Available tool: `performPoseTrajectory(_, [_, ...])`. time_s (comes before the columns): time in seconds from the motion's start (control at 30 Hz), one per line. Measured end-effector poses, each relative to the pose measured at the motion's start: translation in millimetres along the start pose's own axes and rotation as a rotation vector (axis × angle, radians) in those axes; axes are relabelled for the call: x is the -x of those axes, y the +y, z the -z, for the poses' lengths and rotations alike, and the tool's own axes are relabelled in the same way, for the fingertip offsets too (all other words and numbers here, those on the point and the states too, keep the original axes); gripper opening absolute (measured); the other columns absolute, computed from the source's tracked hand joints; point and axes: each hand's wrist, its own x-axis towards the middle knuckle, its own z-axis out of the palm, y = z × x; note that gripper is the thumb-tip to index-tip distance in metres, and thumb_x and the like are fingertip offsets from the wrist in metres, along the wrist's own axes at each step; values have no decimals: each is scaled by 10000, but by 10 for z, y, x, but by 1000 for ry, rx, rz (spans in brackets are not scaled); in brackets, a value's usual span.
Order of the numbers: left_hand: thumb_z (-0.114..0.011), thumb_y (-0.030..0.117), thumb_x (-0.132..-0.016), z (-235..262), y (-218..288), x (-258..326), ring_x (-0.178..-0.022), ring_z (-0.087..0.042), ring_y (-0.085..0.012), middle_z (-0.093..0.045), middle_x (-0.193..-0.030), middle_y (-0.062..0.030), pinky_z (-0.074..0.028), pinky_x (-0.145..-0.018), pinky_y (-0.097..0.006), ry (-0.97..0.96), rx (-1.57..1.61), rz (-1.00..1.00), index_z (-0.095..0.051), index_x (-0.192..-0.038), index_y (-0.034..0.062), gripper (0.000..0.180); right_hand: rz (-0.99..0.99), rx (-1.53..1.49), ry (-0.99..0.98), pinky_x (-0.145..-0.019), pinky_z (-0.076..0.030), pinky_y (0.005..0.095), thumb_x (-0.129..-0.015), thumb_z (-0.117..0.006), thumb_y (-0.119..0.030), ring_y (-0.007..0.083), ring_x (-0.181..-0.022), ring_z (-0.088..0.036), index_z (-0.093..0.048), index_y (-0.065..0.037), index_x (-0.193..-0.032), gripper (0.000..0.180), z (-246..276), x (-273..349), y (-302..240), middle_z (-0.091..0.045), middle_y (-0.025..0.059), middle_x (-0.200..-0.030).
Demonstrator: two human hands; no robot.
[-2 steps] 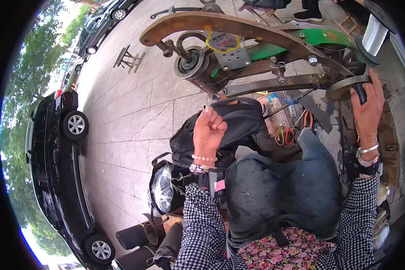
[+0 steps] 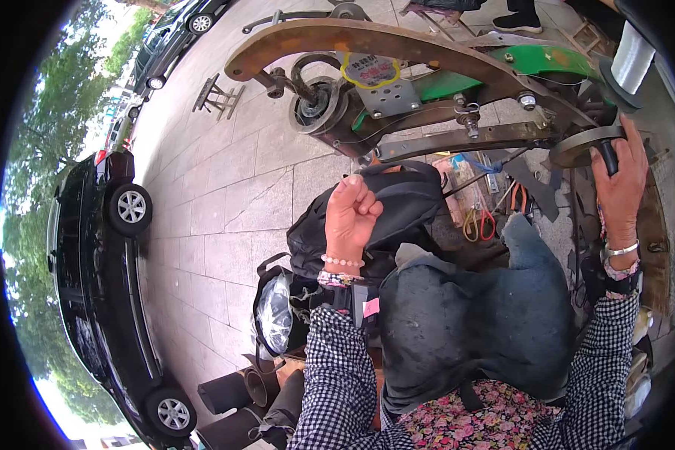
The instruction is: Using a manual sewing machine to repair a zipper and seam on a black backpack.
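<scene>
The machine (image 2: pixel 307 36) was of brown, rust-mottled metal, its long curved arm smooth-edged above a chipped green bar (image 2: pixel 532 60) and a hollow round cylinder (image 2: pixel 313 112). At the right end of its frame stood a flat, dull metal wheel (image 2: pixel 570 151), just below the glossy white spool (image 2: pixel 628 64); the smooth black handle (image 2: pixel 610 159) rose from the wheel's right edge. The right hand (image 2: pixel 628 176) was closed around that handle, thumb on its near side, index finger stretched upward. The left hand (image 2: pixel 351 217) was raised in a loose curl in front of the soft black bag (image 2: pixel 405 187), thumb against bent fingers; whether it pinched anything could not be told. Worn, stained dark cloth (image 2: pixel 472 322) covered the lap. Compared with the earlier frame, the view had shifted slightly, while both hands kept their poses and the grip on the handle held.
</scene>
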Motion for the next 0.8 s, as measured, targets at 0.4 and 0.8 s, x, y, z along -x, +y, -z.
performPoseTrajectory(0.4, [-554,115,-833,-116,172,-42,-498,-379,-77,-426,-620,33,-382,-520,-260,55,-540,-168,-517,-806,74,61,95,46,-54,-896,-341,377,-691,-622,-57,290,-1066,-459,-495,-29,-841,199,23,19,145,-465,103,-1223])
performPoseTrajectory(0.8, [-527,128,-858,-119,107,-104,-847,-575,-205,-581,-950,-85,-484,-673,-328,46,-616,-368,-540,-916,23,121,330,-89,221,-828,-334,459,-749,-597,-449,374,-1000,-463,-492,-38,-779,425,-150,-29,221,-503,228,-1103])
